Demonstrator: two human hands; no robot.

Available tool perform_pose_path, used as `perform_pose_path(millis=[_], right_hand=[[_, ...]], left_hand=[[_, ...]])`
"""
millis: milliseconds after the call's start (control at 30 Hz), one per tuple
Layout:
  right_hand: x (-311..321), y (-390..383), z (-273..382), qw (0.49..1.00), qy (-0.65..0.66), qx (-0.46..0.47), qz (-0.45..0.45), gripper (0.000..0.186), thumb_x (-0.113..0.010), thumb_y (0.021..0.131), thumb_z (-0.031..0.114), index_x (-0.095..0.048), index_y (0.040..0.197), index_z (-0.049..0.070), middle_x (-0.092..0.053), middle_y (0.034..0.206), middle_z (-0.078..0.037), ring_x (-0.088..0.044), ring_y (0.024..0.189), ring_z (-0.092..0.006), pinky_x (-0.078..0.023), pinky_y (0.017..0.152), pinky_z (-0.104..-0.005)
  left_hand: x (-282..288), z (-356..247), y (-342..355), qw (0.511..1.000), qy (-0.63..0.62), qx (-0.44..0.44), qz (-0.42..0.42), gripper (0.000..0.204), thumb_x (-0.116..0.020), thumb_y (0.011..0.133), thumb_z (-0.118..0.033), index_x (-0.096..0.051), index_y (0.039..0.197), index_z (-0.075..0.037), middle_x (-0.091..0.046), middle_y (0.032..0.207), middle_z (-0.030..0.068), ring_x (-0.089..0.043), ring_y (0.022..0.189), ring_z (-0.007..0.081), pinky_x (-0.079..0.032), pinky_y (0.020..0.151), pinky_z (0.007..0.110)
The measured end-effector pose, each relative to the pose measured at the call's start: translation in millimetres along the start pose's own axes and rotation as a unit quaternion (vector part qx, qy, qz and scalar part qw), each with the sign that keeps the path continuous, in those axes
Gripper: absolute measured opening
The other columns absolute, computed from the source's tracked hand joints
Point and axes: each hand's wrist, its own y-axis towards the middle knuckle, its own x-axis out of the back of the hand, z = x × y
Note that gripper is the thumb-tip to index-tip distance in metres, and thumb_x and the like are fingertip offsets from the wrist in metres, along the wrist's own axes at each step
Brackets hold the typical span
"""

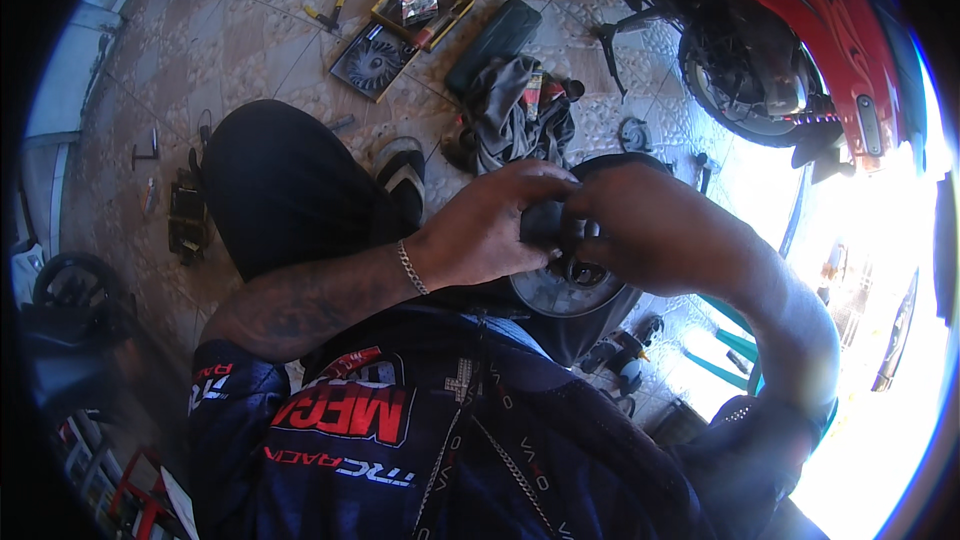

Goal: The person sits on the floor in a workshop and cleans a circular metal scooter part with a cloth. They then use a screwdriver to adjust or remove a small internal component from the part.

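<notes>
My left hand (485, 225) is curled round a dark, rounded part (541, 223) in front of my body, thumb below and fingers above. My right hand (640, 225) meets it from the other side with bent fingers pressed together; what they grip is hidden behind the knuckles. Just below both hands, a round grey metal disc-shaped part (562, 292) with a raised centre rests by my leg. Its upper side is covered by my hands. A crumpled dark cloth (515, 110) lies on the floor beyond them.
A red motorcycle (860, 50) stands at the far right. On the tiled floor are a yellow-edged box (455, 10), a box with a finned wheel (372, 62), a green case (497, 43), pliers (328, 13) and a small toothed disc (634, 134). Strong light glares at right.
</notes>
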Motion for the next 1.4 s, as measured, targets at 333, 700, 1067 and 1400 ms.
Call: perform_pose_path(millis=[333, 700, 1067, 1400], right_hand=[[6.7, -2.1, 9.7, 0.999, 0.026, 0.022, 0.019, 0.019, -0.071, 0.089, 0.015, -0.075, 0.105, 0.005, -0.070, 0.098, -0.020, -0.068, 0.100, -0.0367, -0.052, 0.089, -0.0478], [-66.3, -37.5, 26.2, 0.943, -0.122, 0.039, -0.307, 0.063, -0.089, 0.068, 0.018, -0.063, 0.126, 0.014, -0.060, 0.114, -0.014, -0.063, 0.104, -0.0364, -0.054, 0.087, -0.0484], [-162.3, -32.8, -19.9, 0.795, -0.153, 0.120, -0.575, 0.045, -0.080, 0.065, 0.010, -0.071, 0.109, 0.008, -0.066, 0.104, -0.014, -0.070, 0.090, -0.0322, -0.059, 0.070, -0.0412], [-156.0, -22.0, -0.2, 0.737, 0.016, 0.014, -0.676, 0.040, -0.079, 0.082, 0.007, -0.065, 0.118, -0.001, -0.067, 0.104, -0.013, -0.069, 0.089, -0.0321, -0.056, 0.079, -0.0344]], left_hand=[[0.8, 1.3, -1.0, 1.000, 0.006, 0.001, 0.009, 0.065, -0.086, 0.070, -0.005, -0.060, 0.130, -0.007, -0.062, 0.130, 0.0143, -0.060, 0.126, 0.0330, -0.049, 0.108, 0.042], [4.1, 1.3, -2.1, 0.999, 0.016, 0.026, 0.012, 0.065, -0.085, 0.072, -0.008, -0.065, 0.133, -0.010, -0.060, 0.139, 0.0133, -0.055, 0.134, 0.0294, -0.045, 0.115, 0.041], [-0.8, 1.2, -2.0, 1.000, 0.000, 0.009, -0.015, 0.057, -0.087, 0.073, -0.010, -0.070, 0.128, -0.009, -0.064, 0.133, 0.0133, -0.060, 0.128, 0.0282, -0.047, 0.111, 0.039], [-0.7, -5.5, -0.8, 0.997, -0.037, 0.062, 0.010, 0.054, -0.084, 0.076, -0.001, -0.069, 0.127, -0.005, -0.064, 0.133, 0.0109, -0.061, 0.125, 0.0194, -0.051, 0.106, 0.034]])
